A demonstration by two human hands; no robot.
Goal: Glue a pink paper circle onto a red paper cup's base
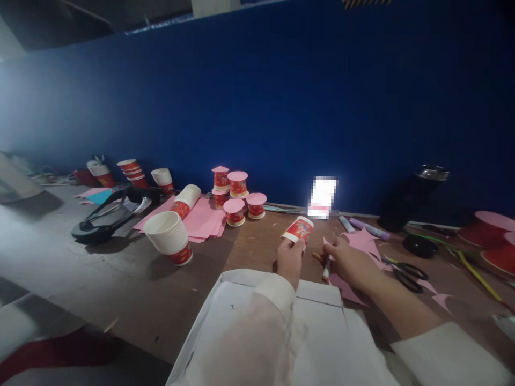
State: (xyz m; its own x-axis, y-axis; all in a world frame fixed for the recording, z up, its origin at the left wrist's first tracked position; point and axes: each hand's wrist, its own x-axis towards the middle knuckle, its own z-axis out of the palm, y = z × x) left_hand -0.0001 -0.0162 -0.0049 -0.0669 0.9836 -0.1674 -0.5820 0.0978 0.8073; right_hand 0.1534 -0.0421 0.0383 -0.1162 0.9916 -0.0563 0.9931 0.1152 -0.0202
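My left hand (290,260) is closed around a red paper cup (298,229) with a printed pattern, tilted above the brown table. To its right, my right hand (346,260) reaches down with fingers bent around the top of a white pen-like stick (326,269) with a brownish end. A short orange-brown piece (318,257) lies beside these fingers. Under and behind the right hand are cut pink paper scraps (364,242). Black-handled scissors (408,274) rest right of the right wrist.
Pink-topped red cups (238,185) stand at the back. Leftward are a stack of paper cups (168,236), pink sheets (205,220) and a black strap-like frame (96,228). A bright phone (322,197) leans on the blue partition (257,96). A black bottle (410,198) stands right.
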